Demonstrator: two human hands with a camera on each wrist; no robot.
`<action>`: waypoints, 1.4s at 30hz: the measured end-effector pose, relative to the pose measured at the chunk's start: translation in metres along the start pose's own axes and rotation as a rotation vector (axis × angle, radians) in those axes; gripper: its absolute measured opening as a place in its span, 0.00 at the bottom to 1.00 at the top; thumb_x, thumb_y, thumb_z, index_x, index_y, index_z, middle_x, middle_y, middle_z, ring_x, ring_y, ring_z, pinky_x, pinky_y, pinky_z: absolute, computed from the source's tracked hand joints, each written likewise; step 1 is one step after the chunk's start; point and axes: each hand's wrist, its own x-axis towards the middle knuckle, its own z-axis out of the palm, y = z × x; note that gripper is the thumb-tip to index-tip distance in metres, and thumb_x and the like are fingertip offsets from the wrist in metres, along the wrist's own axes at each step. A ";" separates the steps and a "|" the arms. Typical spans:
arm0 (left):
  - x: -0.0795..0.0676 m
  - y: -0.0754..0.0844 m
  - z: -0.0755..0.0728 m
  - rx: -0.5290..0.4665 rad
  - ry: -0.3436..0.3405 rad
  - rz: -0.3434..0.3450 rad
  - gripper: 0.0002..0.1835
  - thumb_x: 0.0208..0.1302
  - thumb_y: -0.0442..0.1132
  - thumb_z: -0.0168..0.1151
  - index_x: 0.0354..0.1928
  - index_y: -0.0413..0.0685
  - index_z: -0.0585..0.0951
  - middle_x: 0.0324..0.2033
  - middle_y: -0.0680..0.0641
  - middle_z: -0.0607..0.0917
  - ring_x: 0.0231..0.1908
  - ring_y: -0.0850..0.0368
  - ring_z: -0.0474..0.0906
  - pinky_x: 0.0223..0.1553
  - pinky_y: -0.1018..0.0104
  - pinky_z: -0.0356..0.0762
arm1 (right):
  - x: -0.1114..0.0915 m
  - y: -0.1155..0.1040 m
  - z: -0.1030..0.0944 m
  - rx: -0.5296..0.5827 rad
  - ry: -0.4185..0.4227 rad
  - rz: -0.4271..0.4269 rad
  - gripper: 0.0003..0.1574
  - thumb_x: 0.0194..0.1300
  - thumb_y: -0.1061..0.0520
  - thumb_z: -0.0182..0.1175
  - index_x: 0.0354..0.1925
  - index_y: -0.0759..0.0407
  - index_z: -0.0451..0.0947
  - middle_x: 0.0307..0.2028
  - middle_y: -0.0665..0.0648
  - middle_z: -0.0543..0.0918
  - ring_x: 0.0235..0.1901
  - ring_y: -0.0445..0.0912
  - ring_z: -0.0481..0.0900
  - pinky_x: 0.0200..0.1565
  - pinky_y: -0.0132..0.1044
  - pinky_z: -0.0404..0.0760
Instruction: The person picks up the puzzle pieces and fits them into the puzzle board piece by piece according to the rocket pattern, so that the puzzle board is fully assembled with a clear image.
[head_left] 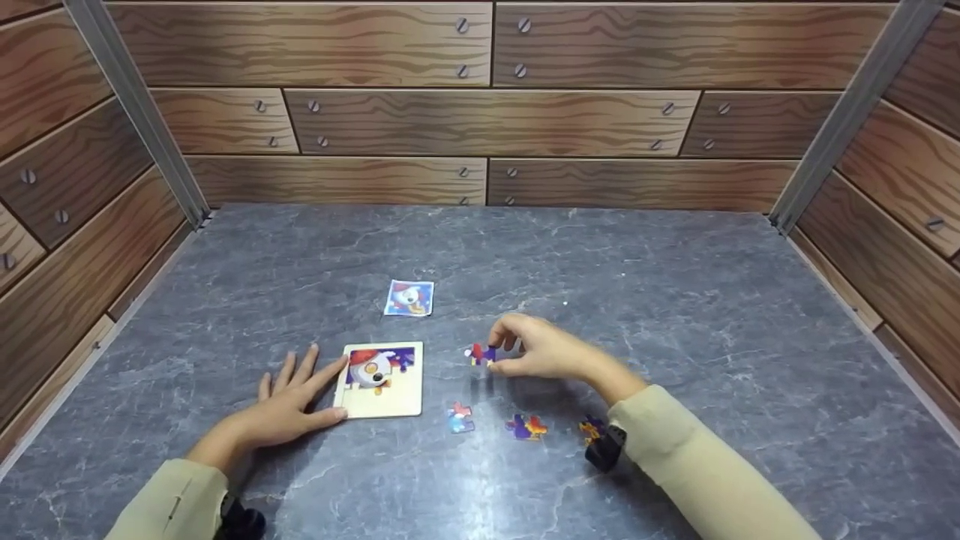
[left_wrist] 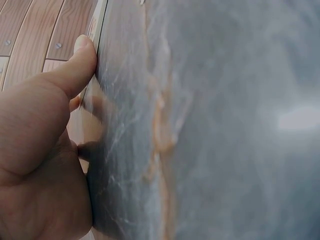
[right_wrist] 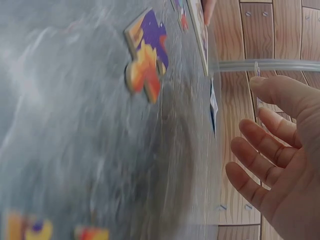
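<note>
My right hand (head_left: 546, 352) pinches a red, white and purple jigsaw piece (head_left: 478, 354) between thumb and forefinger, above the table. In the right wrist view that piece shows only as a thin edge (right_wrist: 258, 92); the other fingers are loosely bent. To the left lies a light wooden puzzle board (head_left: 401, 403), partly filled with a picture of a white face with a red top. My left hand (head_left: 289, 405) rests on the table with spread fingers, its thumb and forefinger touching the board's left edge.
Loose pieces lie near me: a light-blue and red one (head_left: 460, 418), a purple and orange one (head_left: 526, 427), and an orange and purple one (head_left: 591, 430) partly hidden by the right wrist. A small picture card (head_left: 409, 298) lies behind the board. Wood-patterned walls (head_left: 480, 120) enclose the grey table.
</note>
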 end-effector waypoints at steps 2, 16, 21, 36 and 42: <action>0.000 0.000 -0.001 0.007 0.001 -0.002 0.42 0.60 0.65 0.53 0.73 0.63 0.50 0.70 0.36 0.33 0.66 0.33 0.21 0.54 0.30 0.17 | 0.004 -0.003 0.003 0.006 -0.003 -0.004 0.17 0.55 0.54 0.67 0.40 0.59 0.74 0.38 0.54 0.78 0.39 0.47 0.75 0.42 0.39 0.76; 0.001 -0.001 0.001 0.011 0.014 -0.017 0.42 0.60 0.65 0.53 0.73 0.63 0.50 0.71 0.37 0.34 0.66 0.35 0.20 0.55 0.30 0.18 | 0.025 -0.017 0.019 0.022 -0.033 -0.031 0.16 0.54 0.55 0.67 0.40 0.59 0.75 0.38 0.53 0.78 0.39 0.46 0.75 0.42 0.38 0.76; 0.002 -0.001 0.007 -0.009 0.014 -0.012 0.42 0.61 0.64 0.53 0.73 0.64 0.50 0.71 0.38 0.33 0.67 0.36 0.20 0.56 0.31 0.18 | 0.029 -0.021 0.024 0.012 -0.039 -0.040 0.17 0.54 0.54 0.67 0.40 0.58 0.75 0.37 0.51 0.78 0.39 0.45 0.75 0.42 0.36 0.75; 0.002 -0.001 0.005 0.001 0.016 -0.014 0.42 0.61 0.64 0.53 0.73 0.63 0.50 0.71 0.38 0.33 0.67 0.35 0.21 0.56 0.30 0.19 | 0.051 -0.033 0.044 0.014 -0.089 -0.013 0.17 0.54 0.54 0.67 0.41 0.58 0.75 0.38 0.51 0.77 0.40 0.45 0.75 0.43 0.34 0.75; 0.002 -0.001 0.001 0.006 0.011 -0.024 0.42 0.60 0.64 0.53 0.73 0.63 0.50 0.71 0.38 0.33 0.67 0.35 0.21 0.56 0.30 0.20 | 0.060 -0.035 0.053 -0.012 -0.094 -0.018 0.16 0.54 0.55 0.67 0.40 0.58 0.75 0.37 0.51 0.77 0.39 0.44 0.75 0.42 0.33 0.75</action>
